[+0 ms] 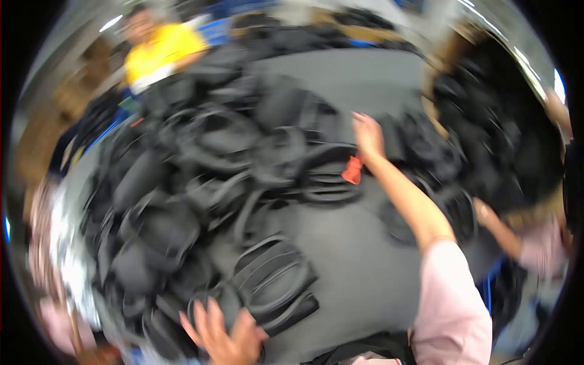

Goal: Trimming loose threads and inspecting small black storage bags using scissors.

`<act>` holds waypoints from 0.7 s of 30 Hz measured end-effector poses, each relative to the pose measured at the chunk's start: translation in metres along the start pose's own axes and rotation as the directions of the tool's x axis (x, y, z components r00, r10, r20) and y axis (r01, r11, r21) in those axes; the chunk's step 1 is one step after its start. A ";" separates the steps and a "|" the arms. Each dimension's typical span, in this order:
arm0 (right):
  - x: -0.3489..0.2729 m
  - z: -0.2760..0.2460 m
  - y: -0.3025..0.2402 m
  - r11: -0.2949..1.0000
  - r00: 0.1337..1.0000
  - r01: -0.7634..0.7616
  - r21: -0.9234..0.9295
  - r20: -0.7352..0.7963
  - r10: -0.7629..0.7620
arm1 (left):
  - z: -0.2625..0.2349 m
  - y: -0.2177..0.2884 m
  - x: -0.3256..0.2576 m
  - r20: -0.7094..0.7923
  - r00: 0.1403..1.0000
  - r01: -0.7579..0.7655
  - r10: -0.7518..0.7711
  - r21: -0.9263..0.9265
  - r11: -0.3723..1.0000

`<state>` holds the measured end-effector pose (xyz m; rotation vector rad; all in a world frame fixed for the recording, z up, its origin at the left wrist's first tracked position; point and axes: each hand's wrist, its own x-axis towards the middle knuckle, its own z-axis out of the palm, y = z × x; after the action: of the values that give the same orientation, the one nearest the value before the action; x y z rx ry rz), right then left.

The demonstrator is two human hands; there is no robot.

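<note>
Black fabric pieces, which look like small bags or pouches, lie heaped over the dark table. My left hand (228,337) is at the near edge with its fingers spread, over a black pouch with curved seams (274,274). My right hand (368,140) reaches far across the table among the black pieces. Its fingers are blurred, and what they grip, if anything, does not show. A small red-orange object (352,170) sits against the right wrist, above a black piece with ridged bands (330,185); I cannot make out whether it lies there or hangs from the hand.
The large heap of black pieces (213,137) covers the table's left side. Bare grey tabletop (359,249) shows in the middle. At right stands a big open box (486,121) of black pieces. A co-worker's arm (502,234) reaches in from the right; a person in yellow (161,48) is far left.
</note>
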<state>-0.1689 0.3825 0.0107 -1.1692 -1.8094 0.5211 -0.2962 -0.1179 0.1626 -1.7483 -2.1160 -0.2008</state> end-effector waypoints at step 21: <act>-0.002 0.080 -0.063 0.922 0.732 -0.192 0.336 0.675 -0.093 | 0.224 0.042 0.032 0.279 0.921 0.369 -0.273 -0.395 0.841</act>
<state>-0.2680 0.3604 0.0149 -0.7865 -2.1322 1.4304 -0.3057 -0.0017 -0.0356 -1.6821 -2.6863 -0.6649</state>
